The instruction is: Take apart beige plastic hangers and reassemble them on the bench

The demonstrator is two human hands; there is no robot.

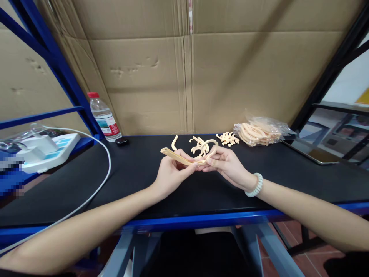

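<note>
Between both hands, above the black tabletop, is a beige part that looks like plastic. Its straight, channelled arm (179, 157) points left and is pinched by my left hand (173, 171). My right hand (226, 163) grips the curved, hook-like piece (212, 142) at the right end. The two pieces meet at the fingertips; whether they are joined I cannot tell. Just behind the hands lie several small curved beige pieces (196, 145), partly hidden by the fingers. A single bent piece (174, 143) rests to their left. Further right is a heap of smaller beige pieces (229, 138).
A clear plastic bag (259, 130) of beige parts lies at the back right, near a flat tablet-like object (313, 152). A water bottle (105, 119) and a small black object (122, 141) stand back left. A white cable (108, 169) runs from a power strip (52, 152) across the table's left.
</note>
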